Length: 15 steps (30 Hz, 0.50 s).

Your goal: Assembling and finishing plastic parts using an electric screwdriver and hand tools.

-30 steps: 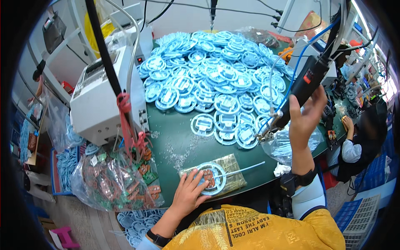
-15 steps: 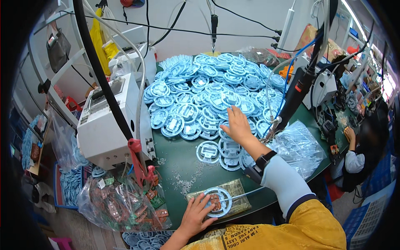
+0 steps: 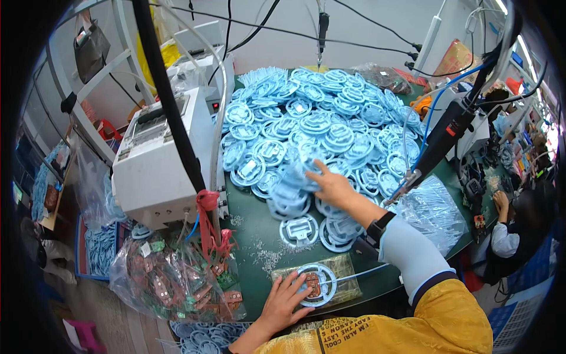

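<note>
A light blue round plastic frame point(image 3: 333, 284) lies on a yellowish pad point(image 3: 350, 276) near the front edge of the table. Inside it sits a red-brown circuit board point(image 3: 312, 285), and a thin pale blue rod point(image 3: 362, 274) runs out to its right. My left hand point(image 3: 284, 307) rests on the frame's left side with its fingers stretched apart. Farther off, my right hand point(image 3: 335, 187) is at the near side of a large heap of similar blue frames point(image 3: 315, 122). Its visible fingers are apart, and the frames by its fingertips are blurred.
At the left stand a white machine point(image 3: 156, 171) and a clear bag of circuit boards point(image 3: 171, 283). A black tool on a stand point(image 3: 442, 133) and a bag of pale blue rods point(image 3: 429, 212) are at the right. Small scraps point(image 3: 265, 256) litter the table. A co-worker point(image 3: 513, 230) sits at far right.
My right hand has come down from above the heap onto its near side, and several frames there are shifting. The left hand stays on the frame. The whole view has moved slightly.
</note>
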Available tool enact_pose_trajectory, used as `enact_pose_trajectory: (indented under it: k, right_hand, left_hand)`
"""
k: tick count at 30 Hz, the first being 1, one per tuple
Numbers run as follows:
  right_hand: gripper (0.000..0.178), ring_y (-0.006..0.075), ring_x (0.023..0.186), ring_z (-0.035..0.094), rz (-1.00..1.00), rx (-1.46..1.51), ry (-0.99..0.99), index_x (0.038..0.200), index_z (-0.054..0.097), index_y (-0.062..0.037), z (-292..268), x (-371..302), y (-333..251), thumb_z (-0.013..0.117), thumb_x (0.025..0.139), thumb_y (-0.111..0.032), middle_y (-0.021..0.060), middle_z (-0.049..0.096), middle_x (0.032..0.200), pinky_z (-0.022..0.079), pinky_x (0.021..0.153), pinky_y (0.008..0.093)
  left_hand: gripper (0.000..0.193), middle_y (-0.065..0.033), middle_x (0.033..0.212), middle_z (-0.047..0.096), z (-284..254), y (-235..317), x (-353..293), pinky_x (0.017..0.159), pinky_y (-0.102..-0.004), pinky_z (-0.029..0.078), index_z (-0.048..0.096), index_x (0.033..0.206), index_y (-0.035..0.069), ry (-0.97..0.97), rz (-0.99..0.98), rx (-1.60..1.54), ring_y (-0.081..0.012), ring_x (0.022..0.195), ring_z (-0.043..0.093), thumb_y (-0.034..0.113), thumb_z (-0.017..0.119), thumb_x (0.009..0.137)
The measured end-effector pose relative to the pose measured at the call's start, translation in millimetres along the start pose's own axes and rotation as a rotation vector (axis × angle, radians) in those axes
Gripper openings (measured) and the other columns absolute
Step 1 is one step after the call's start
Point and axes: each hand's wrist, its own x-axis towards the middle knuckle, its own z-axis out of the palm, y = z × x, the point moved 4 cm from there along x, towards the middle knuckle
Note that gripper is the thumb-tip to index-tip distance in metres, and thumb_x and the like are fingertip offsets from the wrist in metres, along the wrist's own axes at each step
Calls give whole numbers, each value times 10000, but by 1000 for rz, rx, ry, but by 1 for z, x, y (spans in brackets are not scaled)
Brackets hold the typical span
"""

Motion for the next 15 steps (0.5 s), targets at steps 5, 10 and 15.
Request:
enact_pose_trajectory:
  k: [5, 10, 15]
  right_hand:
    - [376, 361, 903, 678, -31, 228, 42, 1217, 628, -159, 2, -33, -53, 690, 846, -163, 152, 484, 1437, 552, 788, 434]
    - [147, 312, 831, 666, 14, 501, 360, 1026, 683, -65, -11, -45, -54, 659, 892, -121, 132, 665, 1068, 532, 723, 384]
    - [133, 299, 780, 651, 68, 570, 362, 995, 661, -25, -25, -74, -79, 654, 876, -84, 141, 652, 940, 510, 721, 368]
  left_hand:
    - [585, -118, 1514, 441, 0, 1, 6, 1134, -555, 271, 604, 1300, 131, -38, 48, 22, -342, 1434, 349, 314, 810, 784]
    - [565, -109, 1519, 436, 1, -1, 2, 1133, -557, 271, 608, 1289, 132, -24, 47, 19, -343, 1439, 340, 322, 801, 794]
    - [556, -106, 1509, 447, 0, -2, 3, 1135, -553, 276, 610, 1281, 128, -4, 67, 24, -335, 1440, 340, 324, 799, 796]
